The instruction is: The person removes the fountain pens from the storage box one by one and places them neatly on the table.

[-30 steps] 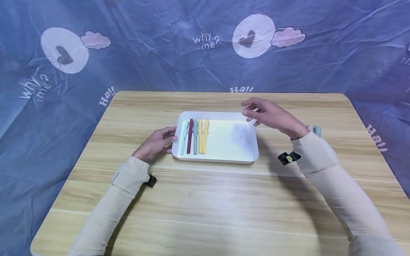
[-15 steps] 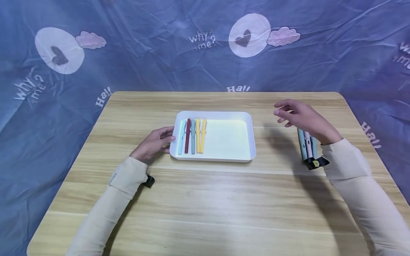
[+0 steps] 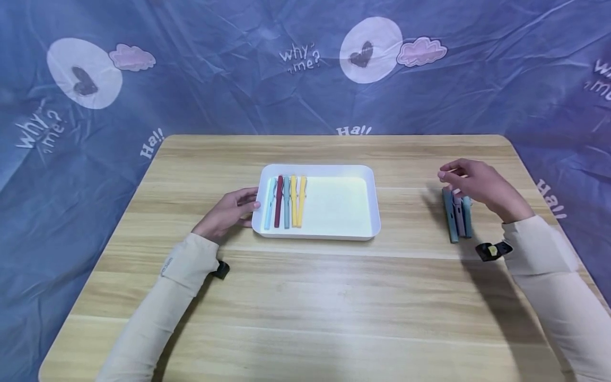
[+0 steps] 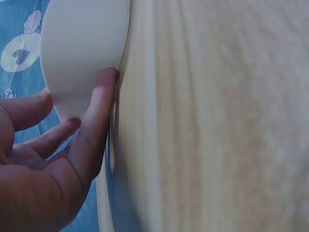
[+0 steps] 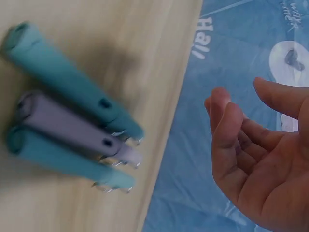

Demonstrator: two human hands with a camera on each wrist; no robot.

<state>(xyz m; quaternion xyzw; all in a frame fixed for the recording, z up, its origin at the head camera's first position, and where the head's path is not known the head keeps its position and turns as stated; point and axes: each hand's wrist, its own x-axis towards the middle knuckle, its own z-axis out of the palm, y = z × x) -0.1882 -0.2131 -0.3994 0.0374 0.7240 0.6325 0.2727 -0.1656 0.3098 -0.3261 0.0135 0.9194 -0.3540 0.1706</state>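
Observation:
A white tray (image 3: 334, 237) stands mid-table with several pens lined up at its left end: light blue (image 3: 269, 204), dark red (image 3: 278, 201), grey-blue (image 3: 286, 204) and yellow (image 3: 293, 204). My left hand (image 3: 224, 216) touches the tray's left end, with extended fingers against its outer wall in the left wrist view. To the right lie a teal pen (image 3: 450, 217), a purple pen (image 3: 459, 220) and another teal pen (image 3: 467, 220) side by side. Just above their far ends hovers my right hand (image 3: 487, 187), loosely bent, holding nothing; the right wrist view shows a gap between thumb and fingers.
The wooden table (image 3: 296, 313) has a far edge beneath a blue printed curtain (image 3: 229, 79). Bare tabletop separates the tray from the right-hand pens.
My right hand has moved right from above the tray's right corner to the loose pens. The view has shifted slightly. My left hand stays at the tray.

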